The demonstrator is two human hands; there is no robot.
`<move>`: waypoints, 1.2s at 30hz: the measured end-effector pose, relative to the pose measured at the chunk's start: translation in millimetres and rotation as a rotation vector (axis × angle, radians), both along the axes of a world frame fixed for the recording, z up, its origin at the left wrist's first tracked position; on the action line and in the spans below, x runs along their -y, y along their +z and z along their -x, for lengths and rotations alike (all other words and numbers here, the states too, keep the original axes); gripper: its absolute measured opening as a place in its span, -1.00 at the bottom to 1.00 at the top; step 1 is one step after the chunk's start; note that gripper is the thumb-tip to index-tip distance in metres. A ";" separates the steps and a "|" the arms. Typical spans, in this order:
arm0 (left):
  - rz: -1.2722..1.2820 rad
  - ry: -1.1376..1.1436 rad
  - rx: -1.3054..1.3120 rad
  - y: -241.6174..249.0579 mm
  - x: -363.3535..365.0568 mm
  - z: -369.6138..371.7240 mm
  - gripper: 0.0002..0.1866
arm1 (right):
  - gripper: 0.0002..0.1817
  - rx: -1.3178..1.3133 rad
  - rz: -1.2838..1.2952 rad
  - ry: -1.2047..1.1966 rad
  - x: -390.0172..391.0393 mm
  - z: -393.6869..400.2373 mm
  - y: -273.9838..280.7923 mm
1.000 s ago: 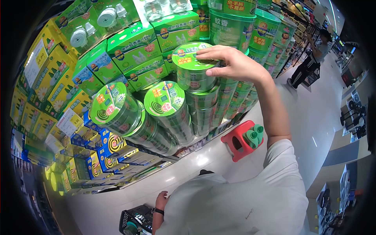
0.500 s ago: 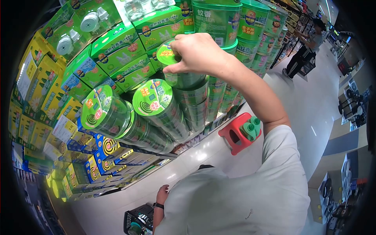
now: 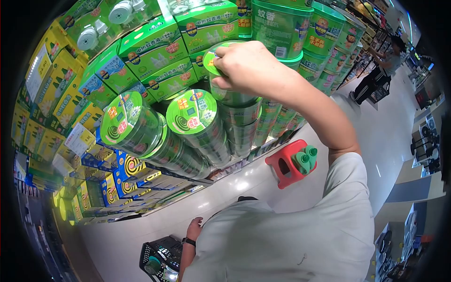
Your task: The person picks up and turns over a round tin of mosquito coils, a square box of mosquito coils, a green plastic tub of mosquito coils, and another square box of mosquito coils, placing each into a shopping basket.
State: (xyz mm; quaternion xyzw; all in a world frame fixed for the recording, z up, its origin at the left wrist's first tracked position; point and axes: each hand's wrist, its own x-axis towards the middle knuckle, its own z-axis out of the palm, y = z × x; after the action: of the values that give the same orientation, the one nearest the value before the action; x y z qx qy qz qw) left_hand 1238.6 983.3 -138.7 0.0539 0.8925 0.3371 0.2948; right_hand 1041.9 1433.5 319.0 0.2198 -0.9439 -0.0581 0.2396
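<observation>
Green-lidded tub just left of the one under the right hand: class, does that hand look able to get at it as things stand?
Probably yes: the tub sits close by, its top uncovered, though the right hand would likely first need to leave the neighbouring tub.

Wears lt grey tee (image 3: 282, 221) w/ short slvs (image 3: 347, 181), sm dark script mark (image 3: 303, 258), blk L wristband (image 3: 189, 241).
</observation>
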 end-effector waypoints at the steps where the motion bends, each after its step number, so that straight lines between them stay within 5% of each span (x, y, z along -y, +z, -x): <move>1: -0.005 0.010 0.001 -1.6 0.0 -0.6 -0.53 | -0.66 -0.023 -0.011 0.069 -6.2 -3.1 0.0; 16: 0.034 -0.020 -0.004 -0.1 -12.9 8.7 -0.54 | -0.46 0.185 0.138 0.207 -72.7 -36.8 11.2; 21: 0.080 -0.047 0.006 6.8 -11.4 8.9 -0.55 | -0.31 0.091 0.103 -0.082 -17.9 -30.5 4.2; 27: 0.095 0.034 -0.002 19.4 -13.9 4.7 -0.55 | -0.41 -0.180 -0.012 -0.007 -17.5 -16.4 -21.4; 36: 0.038 0.046 -0.042 -9.8 1.5 -17.4 -0.54 | -0.41 0.308 0.226 0.331 -62.2 -8.0 -5.1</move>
State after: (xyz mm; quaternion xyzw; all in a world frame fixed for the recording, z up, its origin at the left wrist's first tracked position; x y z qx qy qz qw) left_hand 1256.1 981.8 -148.5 0.0349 0.9058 0.3253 0.2694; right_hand 1049.8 1495.6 313.8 0.3496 -0.9208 0.1220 0.1224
